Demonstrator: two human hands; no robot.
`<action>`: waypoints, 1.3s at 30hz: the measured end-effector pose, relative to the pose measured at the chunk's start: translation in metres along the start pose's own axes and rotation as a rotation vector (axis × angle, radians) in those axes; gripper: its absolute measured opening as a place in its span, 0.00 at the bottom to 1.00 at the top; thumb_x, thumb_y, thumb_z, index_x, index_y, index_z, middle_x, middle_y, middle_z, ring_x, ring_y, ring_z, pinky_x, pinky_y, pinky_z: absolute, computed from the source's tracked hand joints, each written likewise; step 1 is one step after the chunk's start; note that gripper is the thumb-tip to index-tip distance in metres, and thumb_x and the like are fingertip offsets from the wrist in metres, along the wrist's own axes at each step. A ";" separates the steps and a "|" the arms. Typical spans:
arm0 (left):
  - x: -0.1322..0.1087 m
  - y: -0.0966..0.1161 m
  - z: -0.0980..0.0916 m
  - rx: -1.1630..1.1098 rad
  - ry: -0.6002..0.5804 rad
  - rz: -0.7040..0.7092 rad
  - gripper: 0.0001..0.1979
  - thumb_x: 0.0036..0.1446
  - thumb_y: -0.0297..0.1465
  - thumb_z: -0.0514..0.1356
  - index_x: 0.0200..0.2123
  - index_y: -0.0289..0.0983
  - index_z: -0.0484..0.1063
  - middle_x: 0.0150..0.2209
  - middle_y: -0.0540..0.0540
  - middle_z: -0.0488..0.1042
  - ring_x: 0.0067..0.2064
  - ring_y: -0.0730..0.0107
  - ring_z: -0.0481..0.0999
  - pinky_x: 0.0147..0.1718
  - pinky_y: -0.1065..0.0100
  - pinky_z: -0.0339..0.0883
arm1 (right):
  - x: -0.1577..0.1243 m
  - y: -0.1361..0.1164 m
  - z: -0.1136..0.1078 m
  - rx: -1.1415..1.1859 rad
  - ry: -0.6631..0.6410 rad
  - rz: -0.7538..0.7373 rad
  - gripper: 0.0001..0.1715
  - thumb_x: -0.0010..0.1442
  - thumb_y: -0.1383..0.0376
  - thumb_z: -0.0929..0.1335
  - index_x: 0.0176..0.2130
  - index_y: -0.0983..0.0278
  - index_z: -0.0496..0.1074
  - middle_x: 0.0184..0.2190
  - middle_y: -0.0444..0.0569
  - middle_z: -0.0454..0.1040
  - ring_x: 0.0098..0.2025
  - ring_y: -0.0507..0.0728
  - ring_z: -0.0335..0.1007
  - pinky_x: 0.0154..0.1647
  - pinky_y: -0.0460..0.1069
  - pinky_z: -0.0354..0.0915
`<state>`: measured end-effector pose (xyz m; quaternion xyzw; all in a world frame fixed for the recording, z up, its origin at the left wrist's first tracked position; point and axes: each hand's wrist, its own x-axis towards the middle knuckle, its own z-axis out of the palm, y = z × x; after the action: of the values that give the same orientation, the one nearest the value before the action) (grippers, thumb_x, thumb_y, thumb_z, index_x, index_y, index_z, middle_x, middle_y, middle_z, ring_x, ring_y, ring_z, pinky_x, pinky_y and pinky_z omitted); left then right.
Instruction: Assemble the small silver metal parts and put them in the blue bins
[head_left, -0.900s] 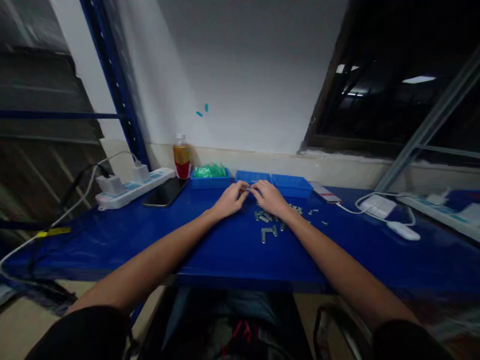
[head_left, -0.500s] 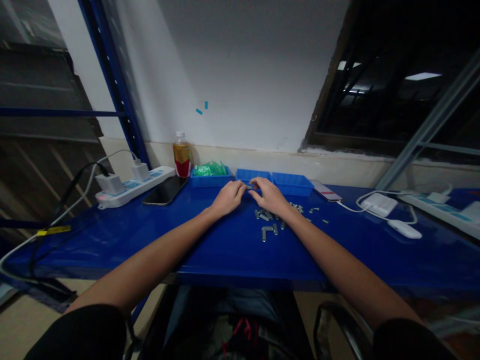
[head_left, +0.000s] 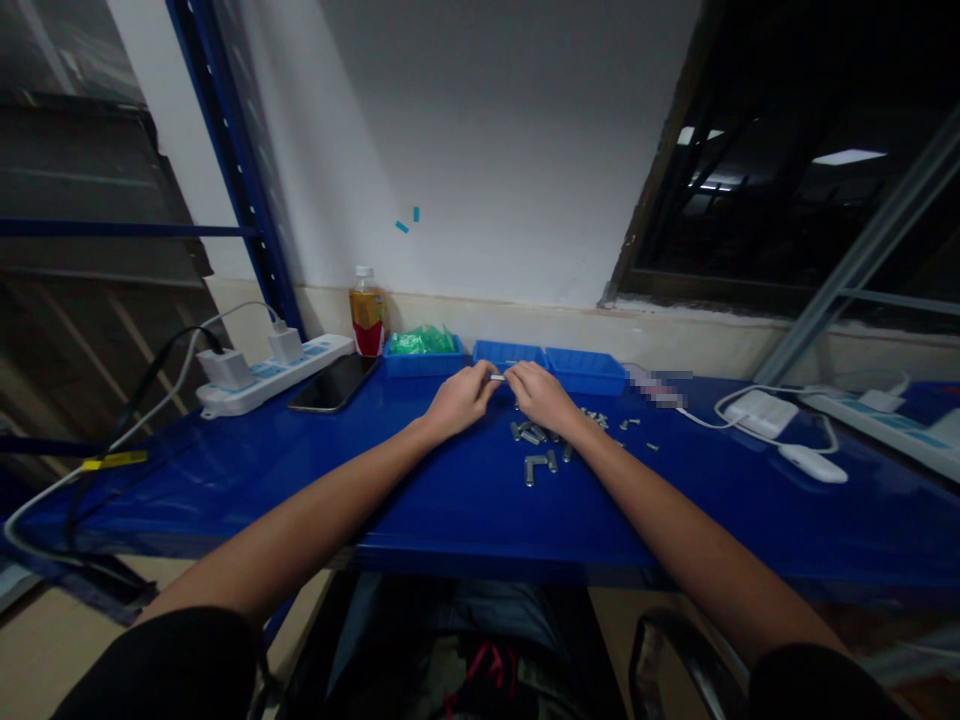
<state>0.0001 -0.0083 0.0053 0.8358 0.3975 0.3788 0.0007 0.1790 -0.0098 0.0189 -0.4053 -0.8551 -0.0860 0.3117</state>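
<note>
My left hand (head_left: 459, 398) and my right hand (head_left: 541, 398) meet above the blue table, fingertips pinched close together. Between them shows a small pale metal piece (head_left: 496, 377), short and rod-like; its exact kind is too small to make out. Both hands appear closed on it. Below and beside my right hand lie several short metal cylinders (head_left: 529, 436), partly hidden by the wrist. Nearer to me, an L-shaped metal piece (head_left: 531, 470) rests on the table. Small screws (head_left: 634, 422) are scattered to the right of my right wrist.
Along the wall stand a blue bin with green bags (head_left: 421, 342), a blue bin (head_left: 510, 352) behind my hands and another blue bin (head_left: 585, 370). A drink bottle (head_left: 367, 315), a dark phone (head_left: 334, 383) and a power strip (head_left: 274, 375) are left; white chargers (head_left: 761, 412) with cables lie right.
My hands have come closer together and the fingers have closed in. The pale metal piece now shows more plainly between them. The parts on the table look unchanged.
</note>
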 end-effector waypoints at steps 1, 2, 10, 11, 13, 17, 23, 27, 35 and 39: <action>0.000 0.001 -0.001 0.008 0.002 -0.017 0.10 0.64 0.36 0.49 0.40 0.37 0.66 0.33 0.46 0.73 0.35 0.65 0.73 0.34 0.67 0.63 | 0.000 0.000 -0.001 0.030 0.011 0.001 0.13 0.66 0.62 0.59 0.41 0.64 0.68 0.35 0.51 0.71 0.39 0.57 0.65 0.43 0.51 0.59; 0.001 0.001 -0.002 0.009 -0.001 -0.032 0.11 0.65 0.36 0.48 0.39 0.37 0.66 0.32 0.46 0.73 0.35 0.65 0.73 0.34 0.67 0.63 | -0.001 -0.001 -0.002 0.052 0.017 -0.004 0.12 0.65 0.61 0.61 0.44 0.64 0.67 0.36 0.50 0.71 0.40 0.57 0.65 0.43 0.50 0.60; 0.007 0.001 0.003 -0.030 -0.132 -0.037 0.16 0.66 0.36 0.44 0.42 0.37 0.69 0.37 0.44 0.75 0.40 0.65 0.74 0.41 0.66 0.66 | 0.005 0.010 -0.012 -0.087 0.028 0.045 0.13 0.64 0.60 0.60 0.41 0.63 0.70 0.39 0.52 0.71 0.44 0.59 0.64 0.46 0.52 0.58; 0.009 0.000 0.007 -0.006 -0.149 0.014 0.15 0.65 0.34 0.46 0.46 0.37 0.68 0.42 0.43 0.74 0.44 0.64 0.73 0.44 0.65 0.65 | 0.006 0.015 -0.013 -0.120 0.049 0.106 0.13 0.64 0.60 0.60 0.39 0.63 0.71 0.39 0.52 0.71 0.45 0.59 0.64 0.46 0.52 0.58; 0.013 -0.003 0.015 0.057 -0.219 0.151 0.17 0.62 0.28 0.49 0.53 0.38 0.65 0.51 0.42 0.70 0.50 0.64 0.70 0.49 0.65 0.63 | 0.006 0.027 -0.013 -0.193 0.090 0.251 0.16 0.64 0.59 0.60 0.37 0.64 0.72 0.38 0.53 0.71 0.45 0.60 0.63 0.46 0.53 0.57; 0.020 -0.008 0.025 0.127 -0.421 0.293 0.16 0.61 0.27 0.51 0.50 0.43 0.70 0.51 0.45 0.69 0.50 0.64 0.69 0.50 0.64 0.62 | 0.001 0.048 -0.010 -0.316 0.118 0.397 0.20 0.65 0.57 0.58 0.37 0.63 0.74 0.39 0.55 0.71 0.45 0.61 0.63 0.45 0.54 0.57; 0.012 -0.014 0.022 0.088 -0.330 0.122 0.09 0.59 0.35 0.56 0.40 0.39 0.73 0.38 0.45 0.72 0.41 0.64 0.70 0.42 0.65 0.64 | -0.006 0.059 -0.003 -0.326 0.110 0.381 0.17 0.63 0.57 0.61 0.41 0.63 0.74 0.41 0.57 0.70 0.47 0.64 0.61 0.44 0.57 0.58; 0.008 -0.017 0.021 0.062 -0.315 0.101 0.06 0.59 0.30 0.57 0.36 0.35 0.73 0.35 0.44 0.72 0.40 0.64 0.70 0.43 0.65 0.63 | -0.009 0.052 -0.004 -0.287 0.128 0.383 0.18 0.62 0.56 0.62 0.44 0.63 0.73 0.43 0.58 0.70 0.47 0.65 0.61 0.44 0.58 0.58; 0.006 -0.019 0.017 0.115 -0.247 0.046 0.10 0.62 0.31 0.52 0.38 0.34 0.72 0.37 0.42 0.72 0.41 0.62 0.69 0.43 0.63 0.63 | -0.006 0.002 0.000 -0.185 -0.122 0.171 0.12 0.60 0.57 0.66 0.41 0.61 0.72 0.42 0.54 0.71 0.49 0.64 0.60 0.45 0.58 0.57; 0.008 -0.017 0.013 0.122 -0.170 0.042 0.15 0.65 0.31 0.46 0.38 0.34 0.72 0.37 0.42 0.72 0.40 0.63 0.69 0.44 0.62 0.63 | -0.006 -0.007 0.006 -0.170 -0.155 0.094 0.13 0.60 0.60 0.66 0.44 0.62 0.69 0.43 0.53 0.72 0.48 0.63 0.61 0.44 0.55 0.56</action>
<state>-0.0003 0.0121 -0.0040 0.8715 0.4008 0.2814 -0.0242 0.1735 -0.0155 0.0111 -0.4754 -0.8463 -0.1116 0.2130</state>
